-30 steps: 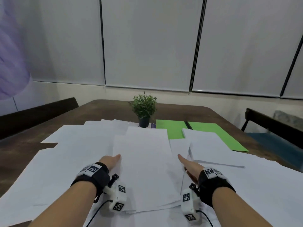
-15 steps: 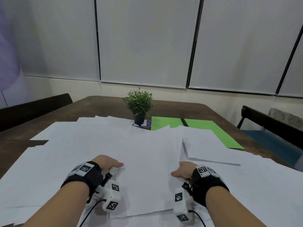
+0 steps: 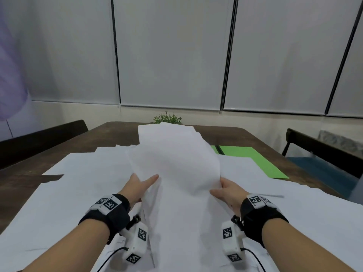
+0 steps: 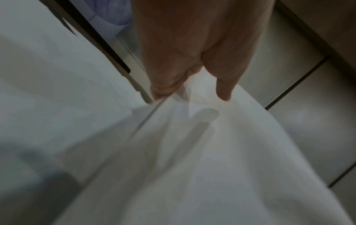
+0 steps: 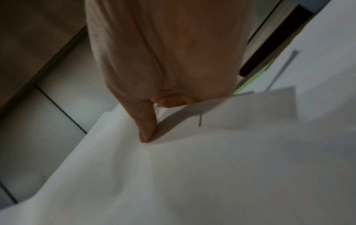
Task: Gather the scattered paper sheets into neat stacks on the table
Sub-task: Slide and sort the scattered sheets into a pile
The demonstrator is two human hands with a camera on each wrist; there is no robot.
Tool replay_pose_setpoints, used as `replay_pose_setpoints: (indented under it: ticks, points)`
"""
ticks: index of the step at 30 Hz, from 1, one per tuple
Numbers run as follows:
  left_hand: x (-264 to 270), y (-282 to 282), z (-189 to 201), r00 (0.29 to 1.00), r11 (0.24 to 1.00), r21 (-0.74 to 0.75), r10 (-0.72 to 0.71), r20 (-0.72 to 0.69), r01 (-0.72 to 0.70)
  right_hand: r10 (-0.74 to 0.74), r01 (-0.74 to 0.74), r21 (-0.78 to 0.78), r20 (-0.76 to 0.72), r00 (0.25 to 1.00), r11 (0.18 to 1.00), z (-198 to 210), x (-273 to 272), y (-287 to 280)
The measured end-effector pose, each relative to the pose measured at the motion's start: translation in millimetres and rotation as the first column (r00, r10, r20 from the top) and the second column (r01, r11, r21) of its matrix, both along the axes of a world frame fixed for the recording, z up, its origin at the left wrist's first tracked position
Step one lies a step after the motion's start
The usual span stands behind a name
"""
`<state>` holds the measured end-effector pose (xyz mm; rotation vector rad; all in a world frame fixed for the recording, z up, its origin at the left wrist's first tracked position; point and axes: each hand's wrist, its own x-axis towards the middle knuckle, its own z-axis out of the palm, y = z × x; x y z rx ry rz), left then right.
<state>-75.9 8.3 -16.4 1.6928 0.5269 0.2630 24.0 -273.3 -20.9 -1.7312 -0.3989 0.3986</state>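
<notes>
At the bottom of the head view two forearms reach in, each with a black wrist strap and a white camera unit with black-and-white markers hanging under it. Between them, a bundle of white sheets [image 3: 176, 173] runs from the lower centre of the frame up to the middle, its far end lifted and bowed above the papers below. The left hand [image 3: 138, 186] grips the bundle's left edge, thumb on top; in the left wrist view its thumb [image 4: 223, 85] presses the paper's upper face while the fingers [image 4: 163, 85] curl beneath the edge. The right hand [image 3: 228, 191] grips the right edge in the same way, and the right wrist view shows its thumb [image 5: 146, 126] laid on the sheet with the fingers [image 5: 171, 100] tucked under.

Around the hands, loose white sheets [image 3: 78, 185] overlap across the left, centre and right of the frame, covering most of the near part of the dark wooden table [image 3: 117, 132]. Farther on, right of centre, two green sheets [image 3: 253, 158] lie flat, partly covered by white paper. Just above the raised bundle's top edge the leaves of a small plant [image 3: 167, 118] show. A dark bench back [image 3: 39, 142] sits at mid left, a dark chair [image 3: 322, 146] at mid right. Pale roller blinds [image 3: 176, 52] fill the upper frame.
</notes>
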Motion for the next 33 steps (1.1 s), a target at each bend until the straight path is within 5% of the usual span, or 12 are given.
replay_pose_setpoints:
  ticks: [5,10,14,20,29,33]
  points:
    - [-4,-16,56,0.867,0.987,-0.050,0.158,0.473,-0.152,-0.123,0.104,0.109,0.192,0.974,0.989,49,-9,20]
    - [-17,-25,99,0.706,0.983,-0.091,0.179,0.685,-0.161,-0.106,0.058,0.273,0.164,0.981,0.960,82,-14,32]
    - [-26,-26,104,0.711,0.989,-0.062,0.140,0.689,-0.135,-0.250,0.200,0.258,0.178,0.952,0.945,84,-15,37]
    - [-26,-22,91,0.761,0.995,0.001,0.074,0.644,-0.098,-0.208,0.174,0.226,0.138,0.968,0.959,73,-24,45]
    - [-22,-30,102,0.650,0.984,0.030,0.091,0.755,-0.173,-0.230,0.140,0.369,0.214,0.949,0.919,96,-28,60]
    - [-24,-22,85,0.721,0.983,0.053,0.092,0.686,-0.175,-0.183,0.124,0.344,0.143,0.973,0.931,83,-26,58]
